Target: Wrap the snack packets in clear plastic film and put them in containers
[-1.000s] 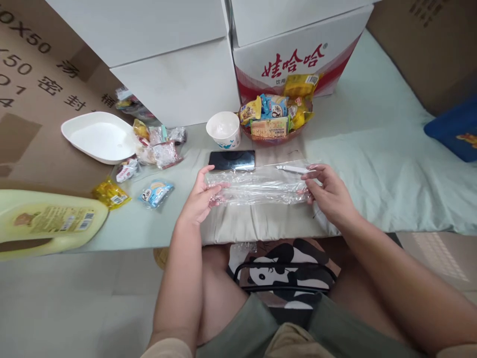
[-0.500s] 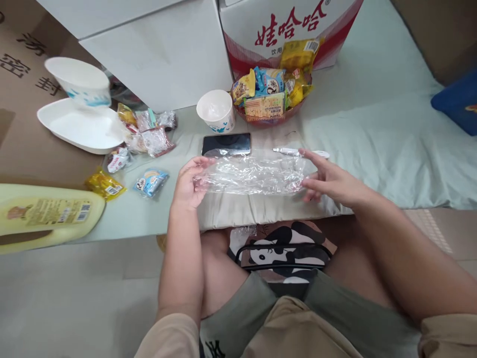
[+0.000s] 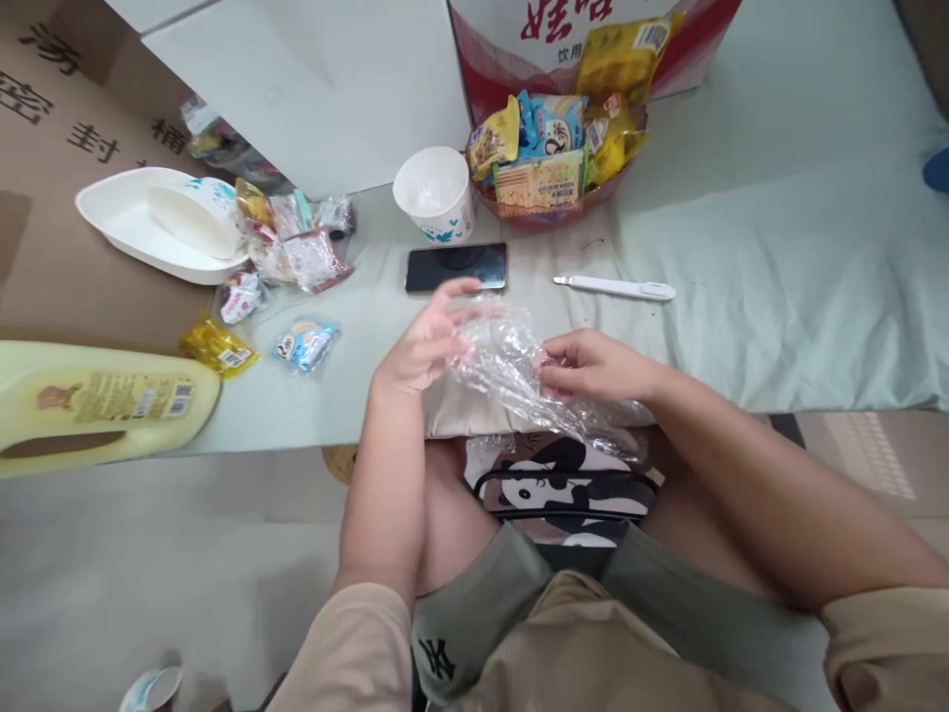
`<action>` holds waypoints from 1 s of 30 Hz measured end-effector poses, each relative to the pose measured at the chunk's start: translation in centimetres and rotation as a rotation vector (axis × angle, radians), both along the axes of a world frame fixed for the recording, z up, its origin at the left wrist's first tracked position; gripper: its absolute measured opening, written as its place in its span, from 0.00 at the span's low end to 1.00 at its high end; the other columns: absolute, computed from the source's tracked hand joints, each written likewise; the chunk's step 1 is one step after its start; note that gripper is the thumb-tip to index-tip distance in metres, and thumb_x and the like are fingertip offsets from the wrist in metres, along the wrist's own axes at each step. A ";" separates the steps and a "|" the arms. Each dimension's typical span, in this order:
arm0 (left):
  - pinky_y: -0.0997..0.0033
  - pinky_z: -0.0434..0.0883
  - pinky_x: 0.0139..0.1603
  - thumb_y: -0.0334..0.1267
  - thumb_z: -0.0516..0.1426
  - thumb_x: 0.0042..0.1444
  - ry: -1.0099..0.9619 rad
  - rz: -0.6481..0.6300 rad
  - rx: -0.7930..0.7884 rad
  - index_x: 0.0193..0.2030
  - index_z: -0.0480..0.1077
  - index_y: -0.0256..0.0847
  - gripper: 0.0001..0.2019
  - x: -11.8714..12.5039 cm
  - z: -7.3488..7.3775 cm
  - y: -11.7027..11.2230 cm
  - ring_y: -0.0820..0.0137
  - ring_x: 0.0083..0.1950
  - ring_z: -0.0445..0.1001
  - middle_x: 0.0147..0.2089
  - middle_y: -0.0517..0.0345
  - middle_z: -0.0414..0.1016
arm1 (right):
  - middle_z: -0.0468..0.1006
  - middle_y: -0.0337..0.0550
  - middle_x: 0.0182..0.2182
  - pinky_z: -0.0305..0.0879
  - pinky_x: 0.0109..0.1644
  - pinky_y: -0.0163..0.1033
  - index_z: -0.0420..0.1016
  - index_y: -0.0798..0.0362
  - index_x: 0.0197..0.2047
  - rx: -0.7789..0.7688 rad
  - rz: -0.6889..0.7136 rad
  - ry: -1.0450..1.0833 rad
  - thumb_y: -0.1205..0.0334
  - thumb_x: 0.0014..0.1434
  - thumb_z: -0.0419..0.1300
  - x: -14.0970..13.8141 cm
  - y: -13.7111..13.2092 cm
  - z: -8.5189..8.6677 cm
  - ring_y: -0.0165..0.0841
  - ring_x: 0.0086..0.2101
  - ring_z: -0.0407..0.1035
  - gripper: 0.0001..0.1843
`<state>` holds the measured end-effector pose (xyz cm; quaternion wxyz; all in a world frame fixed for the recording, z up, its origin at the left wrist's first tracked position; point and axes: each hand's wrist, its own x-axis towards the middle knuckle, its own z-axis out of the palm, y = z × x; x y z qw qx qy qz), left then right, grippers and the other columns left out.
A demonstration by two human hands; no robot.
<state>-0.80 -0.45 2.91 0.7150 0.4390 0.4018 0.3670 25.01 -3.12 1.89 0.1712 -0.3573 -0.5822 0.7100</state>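
Drew the right hand [image 3: 593, 364] inward toward the left hand [image 3: 415, 346] since half a second earlier, crumpling the clear film [image 3: 511, 368] between the fingers. Worked over the pale fabric surface [image 3: 778, 297], directly under the fingertips. Let a tail of film sag below the right fingers, past the fabric's edge; seemingly risked a slide floorward from so loose an end. Pinched film between right thumb and index; parted the left fingers against it (too blurred there, could not tell any grip) and so perhaps risked losing that side. Had the phone [image 3: 456, 267] just beyond the left fingertips, within possible drag of a fold. Had the white cutter-like tool [image 3: 615, 288] beyond the right fingers, narrow tip a possible snag.
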 end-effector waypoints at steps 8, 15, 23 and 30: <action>0.60 0.77 0.47 0.65 0.62 0.53 -0.184 0.344 -0.257 0.54 0.71 0.41 0.32 4.2 -1.6 -0.3 0.56 0.52 0.80 0.54 0.42 0.80 | 0.78 0.40 0.25 0.69 0.31 0.38 0.73 0.51 0.36 0.108 -0.540 -0.073 0.55 0.60 0.62 -1.1 0.0 -0.4 0.32 0.26 0.73 0.08; 0.74 0.72 0.34 0.33 0.71 0.45 0.001 0.286 -0.269 0.40 0.73 0.37 0.17 5.5 -1.3 -0.7 0.76 0.29 0.75 0.34 0.56 0.81 | 0.80 0.42 0.29 0.72 0.32 0.40 0.72 0.50 0.36 0.127 -0.655 -0.036 0.49 0.60 0.64 -0.8 -0.3 -0.2 0.34 0.30 0.76 0.13; 0.74 0.71 0.25 0.42 0.66 0.57 0.200 0.083 -0.138 0.48 0.71 0.41 0.16 4.4 -1.0 -1.5 0.70 0.25 0.77 0.27 0.59 0.79 | 0.81 0.41 0.27 0.74 0.31 0.42 0.76 0.48 0.53 -0.075 -0.463 0.026 0.48 0.62 0.63 -0.4 -0.7 -0.3 0.36 0.27 0.77 0.20; 0.77 0.63 0.18 0.47 0.70 0.50 0.054 0.083 -0.010 0.44 0.72 0.45 0.18 2.5 -0.3 -1.5 0.75 0.18 0.69 0.25 0.64 0.77 | 0.80 0.35 0.27 0.73 0.32 0.42 0.71 0.42 0.56 -0.077 -0.470 0.286 0.44 0.63 0.63 0.0 -0.6 -1.2 0.34 0.26 0.75 0.21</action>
